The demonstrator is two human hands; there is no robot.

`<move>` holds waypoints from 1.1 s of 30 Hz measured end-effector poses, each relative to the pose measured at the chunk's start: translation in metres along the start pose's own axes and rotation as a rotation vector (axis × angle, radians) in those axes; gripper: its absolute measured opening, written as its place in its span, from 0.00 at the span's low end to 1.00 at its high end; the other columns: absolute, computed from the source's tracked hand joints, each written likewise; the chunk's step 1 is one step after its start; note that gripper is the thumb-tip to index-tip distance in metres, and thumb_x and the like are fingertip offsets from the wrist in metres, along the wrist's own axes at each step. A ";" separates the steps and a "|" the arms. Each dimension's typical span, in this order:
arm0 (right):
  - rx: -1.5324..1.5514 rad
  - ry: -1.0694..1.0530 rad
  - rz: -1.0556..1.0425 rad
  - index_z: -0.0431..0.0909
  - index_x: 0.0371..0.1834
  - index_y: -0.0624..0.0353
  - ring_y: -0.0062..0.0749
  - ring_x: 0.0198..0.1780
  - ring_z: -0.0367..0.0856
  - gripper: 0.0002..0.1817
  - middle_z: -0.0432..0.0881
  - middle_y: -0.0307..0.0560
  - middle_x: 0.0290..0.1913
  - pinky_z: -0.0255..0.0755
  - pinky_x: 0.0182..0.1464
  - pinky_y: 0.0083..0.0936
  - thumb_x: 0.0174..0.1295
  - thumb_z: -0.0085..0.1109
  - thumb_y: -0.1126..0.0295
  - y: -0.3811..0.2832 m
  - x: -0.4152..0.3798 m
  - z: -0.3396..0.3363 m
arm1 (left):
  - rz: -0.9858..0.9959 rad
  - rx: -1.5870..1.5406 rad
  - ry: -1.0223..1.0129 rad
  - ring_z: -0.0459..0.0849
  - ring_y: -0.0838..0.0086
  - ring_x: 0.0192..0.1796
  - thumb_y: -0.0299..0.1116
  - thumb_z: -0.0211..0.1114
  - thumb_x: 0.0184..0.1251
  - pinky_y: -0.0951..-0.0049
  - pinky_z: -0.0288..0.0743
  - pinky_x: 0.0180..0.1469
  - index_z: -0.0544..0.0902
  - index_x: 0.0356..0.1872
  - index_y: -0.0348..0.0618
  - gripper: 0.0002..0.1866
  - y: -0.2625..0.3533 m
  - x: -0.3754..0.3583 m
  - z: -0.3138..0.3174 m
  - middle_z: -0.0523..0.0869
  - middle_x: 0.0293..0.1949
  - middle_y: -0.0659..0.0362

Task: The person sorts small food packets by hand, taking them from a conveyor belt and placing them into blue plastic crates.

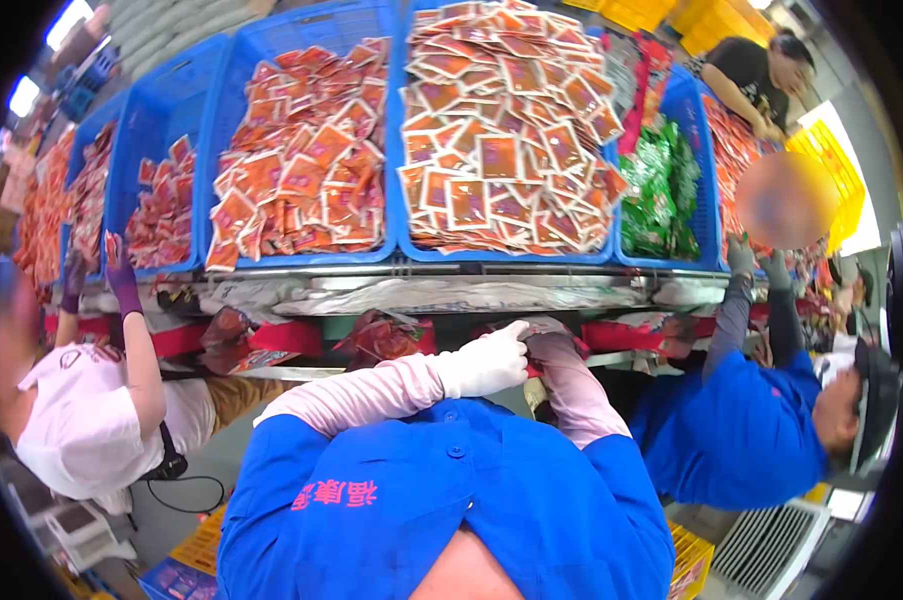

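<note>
My left hand (487,362), in a white glove, is just in front of my chest at the belt edge. Its fingers are bent together, with what they hold hidden. Close by on its right, my right hand (546,330) reaches down at a red bag (492,327); its fingers are hidden. Beyond the belt, a blue crate (405,215) is heaped with orange-and-white packets (497,155). Another red bag (387,338) lies to the left of my hands.
More blue crates hold red packets (322,150) and green packets (659,190). A person in white (97,420) stands at the left; a person in blue (742,430) works at the right. Another person (757,80) is across the crates. Yellow crates (697,560) stand low behind me.
</note>
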State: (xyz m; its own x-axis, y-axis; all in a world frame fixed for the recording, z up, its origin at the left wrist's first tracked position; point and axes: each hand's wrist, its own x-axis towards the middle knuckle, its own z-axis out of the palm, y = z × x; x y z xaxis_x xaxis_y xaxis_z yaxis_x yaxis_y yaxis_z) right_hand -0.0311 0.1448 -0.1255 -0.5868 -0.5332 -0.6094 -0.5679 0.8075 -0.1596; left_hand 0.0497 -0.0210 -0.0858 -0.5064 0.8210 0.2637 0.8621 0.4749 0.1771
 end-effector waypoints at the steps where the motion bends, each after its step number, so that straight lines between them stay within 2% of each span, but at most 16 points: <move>1: 0.004 -0.004 -0.028 0.85 0.53 0.60 0.49 0.54 0.85 0.22 0.86 0.62 0.50 0.77 0.59 0.41 0.60 0.63 0.58 -0.002 0.000 0.002 | -0.024 0.006 -0.008 0.82 0.69 0.37 0.31 0.62 0.54 0.55 0.64 0.71 0.83 0.25 0.51 0.02 0.000 -0.005 -0.007 0.81 0.24 0.63; 6: 0.039 -0.008 -0.114 0.84 0.54 0.61 0.49 0.57 0.84 0.24 0.85 0.63 0.53 0.76 0.60 0.40 0.60 0.64 0.56 -0.020 0.008 0.004 | -0.168 -0.052 0.105 0.83 0.69 0.43 0.31 0.62 0.54 0.54 0.68 0.65 0.83 0.26 0.51 0.02 -0.024 -0.041 -0.029 0.83 0.29 0.64; 7: 0.009 -0.310 -0.048 0.84 0.55 0.59 0.49 0.58 0.83 0.26 0.85 0.62 0.54 0.76 0.61 0.39 0.61 0.64 0.52 -0.038 -0.005 -0.032 | -0.190 -0.140 0.186 0.84 0.67 0.43 0.32 0.63 0.54 0.56 0.71 0.62 0.83 0.27 0.51 0.02 -0.032 -0.048 -0.046 0.84 0.30 0.63; 9: 0.022 -0.421 -0.179 0.83 0.56 0.54 0.53 0.54 0.84 0.23 0.86 0.59 0.50 0.76 0.58 0.42 0.64 0.60 0.52 -0.035 -0.023 -0.043 | -0.550 -0.072 -0.075 0.84 0.62 0.44 0.32 0.66 0.52 0.58 0.76 0.54 0.83 0.28 0.49 0.03 -0.058 -0.056 -0.106 0.85 0.33 0.60; 10: 0.111 -0.427 -0.183 0.84 0.57 0.50 0.54 0.52 0.84 0.22 0.87 0.57 0.49 0.77 0.56 0.42 0.64 0.60 0.51 -0.043 -0.040 -0.071 | -0.597 0.010 0.502 0.84 0.57 0.43 0.31 0.69 0.49 0.59 0.78 0.47 0.82 0.31 0.45 0.08 -0.082 -0.086 -0.088 0.85 0.38 0.57; 13: 0.160 0.246 -0.273 0.86 0.42 0.54 0.52 0.42 0.87 0.12 0.87 0.54 0.37 0.80 0.47 0.43 0.61 0.58 0.63 -0.062 -0.031 -0.115 | -1.023 0.348 0.815 0.84 0.49 0.48 0.30 0.71 0.53 0.52 0.76 0.53 0.84 0.44 0.42 0.15 -0.154 -0.123 -0.091 0.86 0.42 0.49; 16: 0.348 0.693 -0.054 0.82 0.48 0.59 0.54 0.47 0.86 0.18 0.87 0.60 0.42 0.79 0.51 0.43 0.63 0.64 0.58 -0.080 0.062 -0.132 | -1.277 0.242 0.688 0.84 0.48 0.52 0.34 0.71 0.59 0.52 0.76 0.57 0.84 0.47 0.40 0.16 -0.204 -0.158 -0.046 0.87 0.45 0.46; 18: 0.243 0.738 0.161 0.79 0.54 0.62 0.55 0.50 0.85 0.25 0.86 0.63 0.48 0.78 0.54 0.43 0.62 0.66 0.54 -0.088 0.114 -0.127 | -1.438 0.007 0.257 0.86 0.51 0.52 0.36 0.68 0.63 0.52 0.76 0.57 0.83 0.50 0.37 0.17 -0.209 -0.163 -0.044 0.87 0.46 0.42; 19: 0.183 0.712 0.217 0.78 0.57 0.63 0.56 0.51 0.85 0.28 0.85 0.64 0.51 0.78 0.54 0.43 0.61 0.67 0.53 -0.085 0.135 -0.119 | -1.428 0.011 0.256 0.86 0.51 0.52 0.36 0.68 0.63 0.52 0.76 0.57 0.83 0.50 0.37 0.17 -0.209 -0.172 -0.037 0.87 0.46 0.42; 22: 0.282 0.688 0.201 0.84 0.50 0.59 0.49 0.47 0.87 0.18 0.86 0.59 0.43 0.80 0.50 0.42 0.63 0.64 0.60 -0.069 0.135 -0.124 | -1.209 0.038 0.755 0.88 0.54 0.44 0.29 0.61 0.67 0.57 0.79 0.51 0.82 0.55 0.37 0.17 -0.190 -0.185 -0.051 0.88 0.44 0.43; 23: 0.380 0.679 0.152 0.86 0.48 0.58 0.48 0.44 0.87 0.15 0.87 0.58 0.40 0.80 0.49 0.41 0.63 0.62 0.62 -0.059 0.122 -0.120 | -1.386 -0.505 0.804 0.88 0.67 0.41 0.27 0.61 0.70 0.66 0.79 0.47 0.82 0.56 0.35 0.15 -0.167 -0.169 -0.085 0.89 0.43 0.51; 25: 0.733 0.815 0.062 0.87 0.43 0.61 0.39 0.38 0.87 0.12 0.88 0.53 0.34 0.77 0.45 0.33 0.61 0.62 0.68 -0.053 0.090 -0.121 | -1.223 -0.661 1.058 0.82 0.81 0.39 0.27 0.61 0.72 0.75 0.77 0.43 0.82 0.55 0.35 0.14 -0.156 -0.154 -0.079 0.88 0.41 0.59; 27: 1.212 0.747 -0.111 0.86 0.46 0.61 0.25 0.43 0.83 0.13 0.88 0.41 0.39 0.74 0.50 0.27 0.65 0.63 0.65 -0.053 0.064 -0.108 | -1.085 -0.831 0.968 0.77 0.84 0.39 0.26 0.61 0.74 0.77 0.74 0.44 0.82 0.53 0.36 0.11 -0.123 -0.117 -0.071 0.87 0.40 0.64; 29: 1.543 0.710 -0.201 0.82 0.55 0.60 0.18 0.49 0.77 0.20 0.85 0.33 0.48 0.70 0.54 0.24 0.69 0.64 0.58 -0.063 0.046 -0.086 | -0.951 -0.725 0.777 0.82 0.75 0.40 0.23 0.63 0.69 0.72 0.76 0.46 0.82 0.50 0.38 0.10 -0.094 -0.069 -0.065 0.87 0.41 0.60; 32: 1.767 0.749 -0.415 0.73 0.69 0.58 0.20 0.49 0.78 0.28 0.81 0.36 0.51 0.72 0.55 0.23 0.68 0.66 0.60 -0.073 -0.022 -0.079 | -0.651 -0.382 0.577 0.83 0.51 0.50 0.20 0.65 0.54 0.59 0.77 0.54 0.82 0.45 0.39 0.15 -0.051 -0.003 -0.057 0.83 0.44 0.47; 33: 1.777 0.616 -0.262 0.75 0.64 0.59 0.22 0.52 0.80 0.25 0.82 0.39 0.52 0.76 0.54 0.25 0.67 0.69 0.63 -0.050 -0.045 -0.064 | -0.560 -0.351 0.530 0.82 0.52 0.54 0.24 0.69 0.53 0.56 0.75 0.58 0.81 0.47 0.40 0.18 -0.033 0.012 -0.056 0.83 0.48 0.49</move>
State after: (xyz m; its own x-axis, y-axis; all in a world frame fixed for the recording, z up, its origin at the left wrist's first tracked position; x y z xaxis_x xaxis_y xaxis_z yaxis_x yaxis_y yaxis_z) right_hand -0.0130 0.1121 -0.0398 -0.9200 -0.3475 -0.1815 0.2690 -0.2228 -0.9370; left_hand 0.0145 -0.0443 -0.0357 -0.8749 0.1949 0.4433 0.4689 0.5697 0.6750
